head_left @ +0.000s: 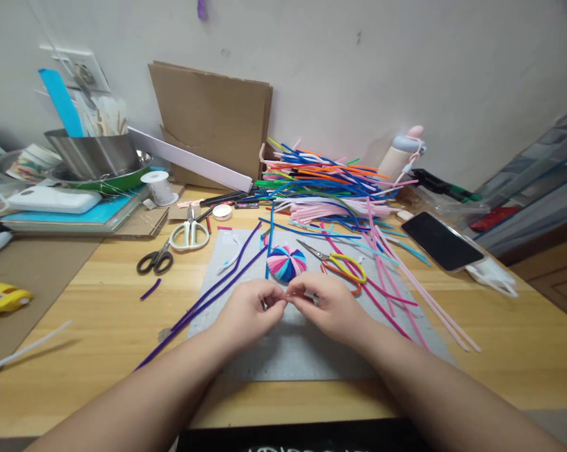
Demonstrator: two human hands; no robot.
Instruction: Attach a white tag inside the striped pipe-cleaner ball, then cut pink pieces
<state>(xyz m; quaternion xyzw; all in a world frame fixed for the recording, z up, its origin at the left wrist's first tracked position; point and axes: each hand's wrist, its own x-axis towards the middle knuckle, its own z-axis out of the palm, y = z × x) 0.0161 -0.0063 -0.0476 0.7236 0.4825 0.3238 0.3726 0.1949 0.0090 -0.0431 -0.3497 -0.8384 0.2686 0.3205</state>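
Two bare hands, the left hand (pixel 252 307) and the right hand (pixel 328 307), are positioned tip to tip over a grey rectangular cutting mat (pixel 311 361). On each, thumb and forefinger are bent into a narrow pinch; whether the tips fully meet, or grip a small piece, cannot be told. The rounded piece with pink, blue and white fuzzy segments (pixel 287 262) rests on the mat, just beyond the fingers. Expected handling: light, soft-surfaced, non-slip, liable to dent if squeezed. Recommended hold: opposite sides at the widest part, using light pressure. Beyond the right fingers lie metal scissors with yellow and orange handles (pixel 344 267). Magenta fuzzy stems (pixel 387 314) lie to the right of the fingers. To the left, long purple fuzzy stems (pixel 182 324) extend onto the pale wooden table (pixel 99 326); these should bend readily.
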